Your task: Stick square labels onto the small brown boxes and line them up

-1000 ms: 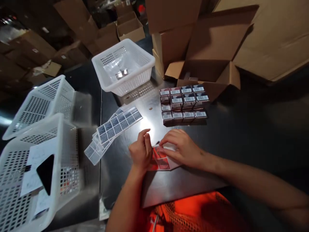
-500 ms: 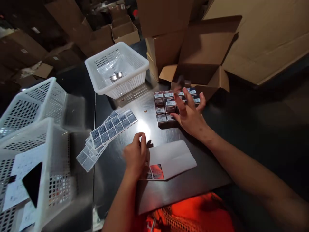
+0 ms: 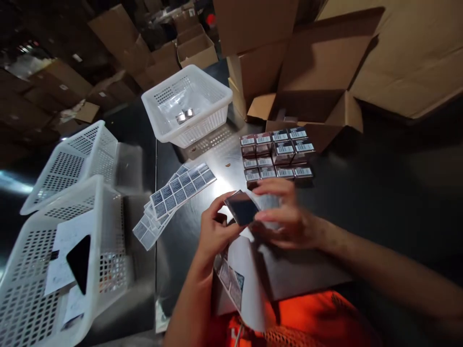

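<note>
My left hand (image 3: 214, 231) and my right hand (image 3: 286, 216) together hold a small dark box (image 3: 241, 208) just above the dark metal table (image 3: 361, 193). The box is tilted, with its dark face up. Under my hands lies a white sheet (image 3: 249, 279) with a few stickers at its near left corner. Behind my hands stands a block of small dark boxes with barcode labels (image 3: 277, 153). Sheets of grey stickers (image 3: 177, 193) are fanned out to the left of my left hand.
A white perforated basket (image 3: 188, 103) with a clear bag and metal pieces stands at the back. Two more white baskets (image 3: 54, 241) sit at the left; the nearer one holds papers. An open cardboard carton (image 3: 311, 96) stands behind the block of boxes, and more cartons beyond.
My right hand reached to the block of boxes, then came back with one small box. Both hands now hold it. The white sheet has slid toward me.
</note>
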Demonstrator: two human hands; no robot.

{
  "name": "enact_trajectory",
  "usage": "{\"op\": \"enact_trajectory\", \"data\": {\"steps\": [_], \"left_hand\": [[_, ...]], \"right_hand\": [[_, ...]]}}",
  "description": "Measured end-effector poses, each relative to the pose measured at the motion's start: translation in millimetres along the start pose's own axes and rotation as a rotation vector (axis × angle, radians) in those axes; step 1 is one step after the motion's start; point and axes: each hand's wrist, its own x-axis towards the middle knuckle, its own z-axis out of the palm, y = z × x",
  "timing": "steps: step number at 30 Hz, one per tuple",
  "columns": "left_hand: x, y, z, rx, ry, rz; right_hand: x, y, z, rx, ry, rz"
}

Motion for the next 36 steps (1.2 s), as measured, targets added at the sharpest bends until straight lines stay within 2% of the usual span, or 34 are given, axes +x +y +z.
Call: {"op": "enact_trajectory", "data": {"steps": [3,6,8,10,11,13,18,36], "left_hand": [[0,3,-0.6,0.088,0.059,0.051],[0,5,0.6,0.155,0.006,0.091],[0,4,1.9,0.187,-0.051,0.105],[-1,1,2.9,0.222,-0.079,0.125],[-2,0,3.3,0.241,-0.08,0.141],[-3,-3,3.8,0.285,-0.083,0.172],[-2,-4,5.2,0.349,-0.102,0.204],[-2,-3,6.2,0.349,-0.077,0.215]], "right_hand": [[12,-5,-19,0.329,0.118,0.284],[20,-9,-27,0.615,0.202,0.469],[21,-10,-27,0.689,0.122,0.668],[21,-10,-25,0.72,-0.021,0.878],[20,-9,-23,0.738,-0.076,0.956],[18,-8,-20,0.781,-0.106,1.052],[15,-9,-15,0.796,-0.068,1.147],[18,-12,-14,0.841,-0.045,1.173]]}}
